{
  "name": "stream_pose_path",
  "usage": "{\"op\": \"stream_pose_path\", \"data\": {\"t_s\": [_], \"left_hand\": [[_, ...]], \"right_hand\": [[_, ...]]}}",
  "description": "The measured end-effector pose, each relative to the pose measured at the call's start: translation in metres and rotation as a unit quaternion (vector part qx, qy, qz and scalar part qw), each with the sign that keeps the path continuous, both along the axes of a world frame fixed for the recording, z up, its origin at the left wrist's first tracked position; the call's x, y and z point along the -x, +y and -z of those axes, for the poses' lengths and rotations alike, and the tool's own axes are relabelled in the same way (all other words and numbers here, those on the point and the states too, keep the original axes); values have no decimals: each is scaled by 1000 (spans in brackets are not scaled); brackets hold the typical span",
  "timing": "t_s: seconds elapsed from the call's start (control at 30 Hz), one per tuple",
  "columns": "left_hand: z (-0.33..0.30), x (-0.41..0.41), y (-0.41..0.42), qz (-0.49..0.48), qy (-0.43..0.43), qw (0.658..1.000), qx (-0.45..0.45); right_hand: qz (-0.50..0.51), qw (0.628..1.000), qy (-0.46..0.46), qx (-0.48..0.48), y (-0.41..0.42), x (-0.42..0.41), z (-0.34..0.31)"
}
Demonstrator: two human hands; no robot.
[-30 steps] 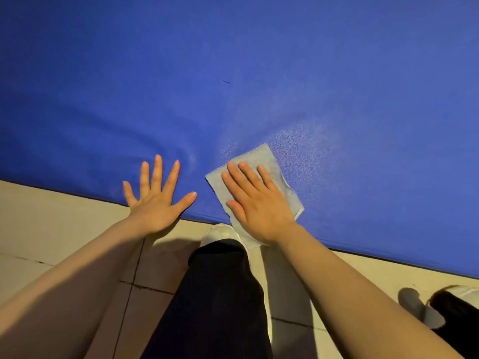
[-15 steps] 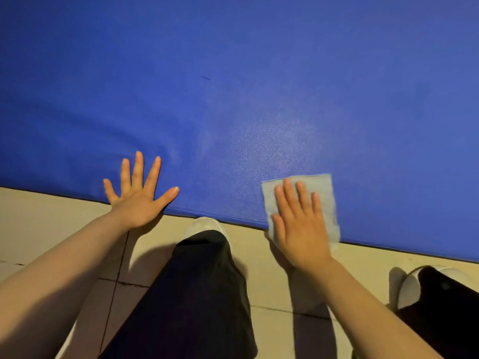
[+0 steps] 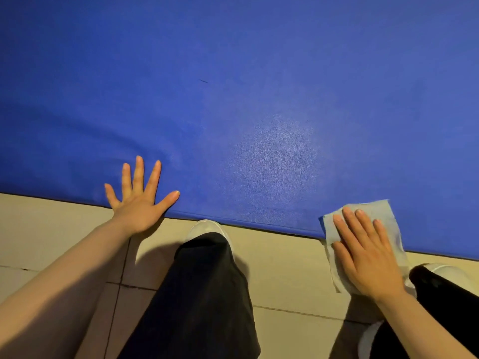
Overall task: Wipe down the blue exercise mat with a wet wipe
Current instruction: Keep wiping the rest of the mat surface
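The blue exercise mat (image 3: 259, 86) fills the upper two thirds of the view, its near edge running across above the floor. A faint damp sheen shows on it right of centre. My right hand (image 3: 368, 257) lies flat, fingers together, pressing a pale wet wipe (image 3: 381, 211) over the mat's near edge at the right; part of the wipe hangs past the edge over the floor. My left hand (image 3: 141, 200) rests with fingers spread on the mat's near edge at the left, holding nothing.
Beige floor tiles (image 3: 51, 229) with dark grout lines lie below the mat. My legs in black trousers (image 3: 202, 294) and white shoes (image 3: 204, 226) stand close to the mat's edge. A small dark mark (image 3: 203, 80) sits on the mat.
My right hand has slid the wipe to the right along the mat's near edge, and it now overhangs the floor. My left hand stays planted at the edge.
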State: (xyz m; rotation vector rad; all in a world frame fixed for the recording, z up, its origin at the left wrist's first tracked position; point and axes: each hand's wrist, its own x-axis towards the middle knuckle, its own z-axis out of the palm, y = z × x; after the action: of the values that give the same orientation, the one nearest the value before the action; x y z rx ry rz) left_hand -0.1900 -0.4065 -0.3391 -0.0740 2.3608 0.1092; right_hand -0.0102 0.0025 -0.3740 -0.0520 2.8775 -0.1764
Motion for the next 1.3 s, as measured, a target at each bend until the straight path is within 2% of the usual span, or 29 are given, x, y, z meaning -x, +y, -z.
{"op": "stream_pose_path", "data": {"t_s": [0.07,0.17,0.27,0.37,0.53,0.63,0.77,0.83,0.93,1.07,1.17,1.27,1.3], "left_hand": [[1,0,-1,0,7,1000,0],[0,-2,1,-1,7,1000,0],[0,-2,1,1,-1,1000,13],[0,-3,2,1,-6,1000,17],[3,-1,1,1,-7,1000,25],[4,3,0,-5,-17,999,29],[4,4,0,-6,-14,999,31],[8,2,-3,-8,13,1000,26],[9,-5,-2,-6,97,995,2],[5,-11,2,-32,161,986,-22],[3,-10,8,-46,183,980,-57],[5,-20,17,-22,199,976,-84],[6,-22,20,-8,200,976,-89]], "right_hand": [[55,998,-21,-5,-3,-8,-4],[63,998,-9,17,-27,-3,-5],[-57,998,3,37,-54,18,-6],[-177,982,8,69,-101,69,-1],[-251,966,25,61,-182,167,8],[-274,960,31,37,-185,201,10],[-127,986,89,66,-132,203,21],[-69,993,76,53,-90,186,23],[-5,998,52,32,-26,159,17],[88,996,19,20,24,123,9],[165,986,24,15,21,118,5],[267,963,38,16,-18,131,8],[271,961,45,23,-39,137,10]]}}
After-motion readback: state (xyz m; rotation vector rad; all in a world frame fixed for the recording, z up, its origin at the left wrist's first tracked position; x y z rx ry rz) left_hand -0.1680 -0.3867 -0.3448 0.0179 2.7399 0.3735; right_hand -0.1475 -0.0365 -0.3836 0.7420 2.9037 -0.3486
